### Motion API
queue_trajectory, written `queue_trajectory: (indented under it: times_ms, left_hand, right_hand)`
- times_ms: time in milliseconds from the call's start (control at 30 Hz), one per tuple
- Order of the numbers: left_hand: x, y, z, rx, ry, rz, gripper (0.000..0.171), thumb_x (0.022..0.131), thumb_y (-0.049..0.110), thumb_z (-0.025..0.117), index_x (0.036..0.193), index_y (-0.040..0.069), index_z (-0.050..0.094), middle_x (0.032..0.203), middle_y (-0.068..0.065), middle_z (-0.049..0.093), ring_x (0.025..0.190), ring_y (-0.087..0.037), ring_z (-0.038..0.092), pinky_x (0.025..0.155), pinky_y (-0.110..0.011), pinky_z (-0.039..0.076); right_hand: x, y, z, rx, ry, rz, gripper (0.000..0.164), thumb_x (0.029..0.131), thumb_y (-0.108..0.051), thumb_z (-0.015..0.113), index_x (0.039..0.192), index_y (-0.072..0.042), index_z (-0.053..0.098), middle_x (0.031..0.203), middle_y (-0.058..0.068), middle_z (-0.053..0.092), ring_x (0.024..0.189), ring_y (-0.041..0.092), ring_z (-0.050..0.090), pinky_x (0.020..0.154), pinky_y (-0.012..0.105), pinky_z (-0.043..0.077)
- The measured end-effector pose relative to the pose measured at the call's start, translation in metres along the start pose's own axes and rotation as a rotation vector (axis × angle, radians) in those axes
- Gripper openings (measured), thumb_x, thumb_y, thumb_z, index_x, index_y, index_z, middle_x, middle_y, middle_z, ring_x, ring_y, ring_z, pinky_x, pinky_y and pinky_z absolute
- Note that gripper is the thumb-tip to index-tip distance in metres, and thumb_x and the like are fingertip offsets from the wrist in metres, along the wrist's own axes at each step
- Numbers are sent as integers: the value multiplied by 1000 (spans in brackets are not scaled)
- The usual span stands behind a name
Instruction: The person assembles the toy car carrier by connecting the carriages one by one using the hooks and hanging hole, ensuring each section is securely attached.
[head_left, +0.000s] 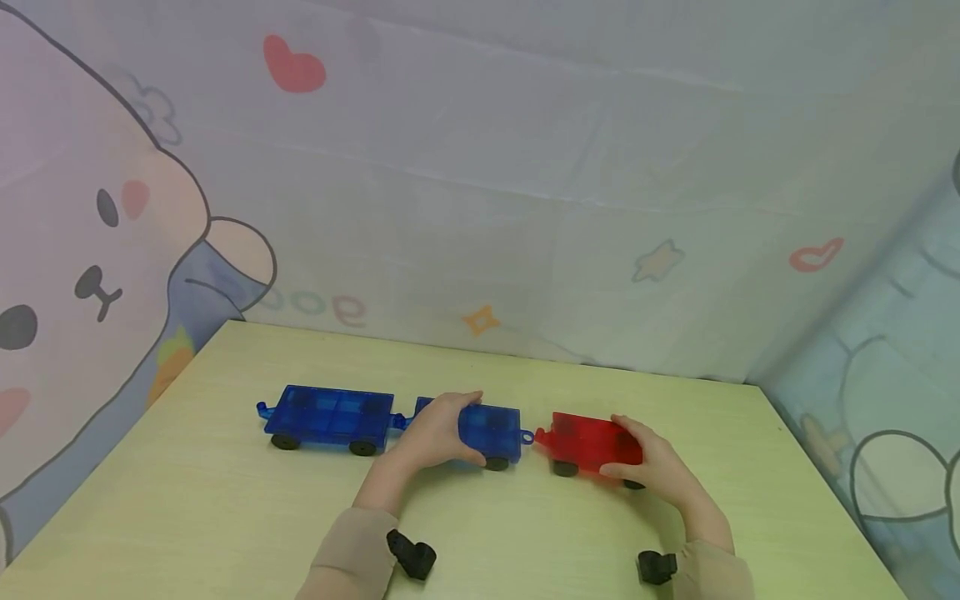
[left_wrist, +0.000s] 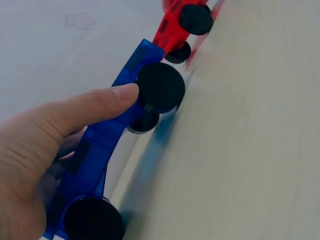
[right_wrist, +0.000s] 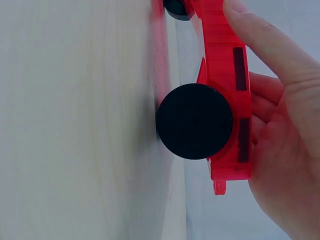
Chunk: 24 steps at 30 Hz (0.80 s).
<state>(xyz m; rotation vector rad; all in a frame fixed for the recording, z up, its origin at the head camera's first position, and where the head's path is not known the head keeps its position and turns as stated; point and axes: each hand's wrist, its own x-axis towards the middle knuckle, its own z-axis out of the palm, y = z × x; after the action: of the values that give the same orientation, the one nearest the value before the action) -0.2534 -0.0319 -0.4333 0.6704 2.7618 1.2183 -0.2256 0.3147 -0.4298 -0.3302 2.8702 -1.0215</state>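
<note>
Three see-through plastic toy wagons with black wheels stand in a row across the table. My left hand (head_left: 435, 429) grips the middle blue wagon (head_left: 491, 423) from above, its thumb on the near side by a wheel (left_wrist: 161, 88). The red wagon (head_left: 585, 442) is held in my right hand (head_left: 657, 463), thumb on the near side and fingers over the far side. A blue ring (head_left: 527, 437) on the middle wagon lies right at the red wagon's hook (head_left: 542, 436). Left of these, a longer blue wagon (head_left: 330, 414) meets the middle one end to end.
The pale yellow table (head_left: 480, 533) ends at the back against a printed cloth (head_left: 480, 167) with a cartoon animal, hearts and stars. Black wrist devices sit at the left cuff (head_left: 412, 556) and the right cuff (head_left: 657, 567).
</note>
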Motion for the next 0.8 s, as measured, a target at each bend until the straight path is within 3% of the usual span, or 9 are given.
queue_trajectory:
  times_ms: [800]
  left_hand:
    - [-1,3,-3,-72,38,-17,95,70,31,89,148,5,41,144,-11,52,139,-35,40,111,-57,37]
  right_hand:
    - [1,-4,2,-18,-1,21,85,83,-33,78,148,3,36,150,27,39,135,47,36,108,60,38]
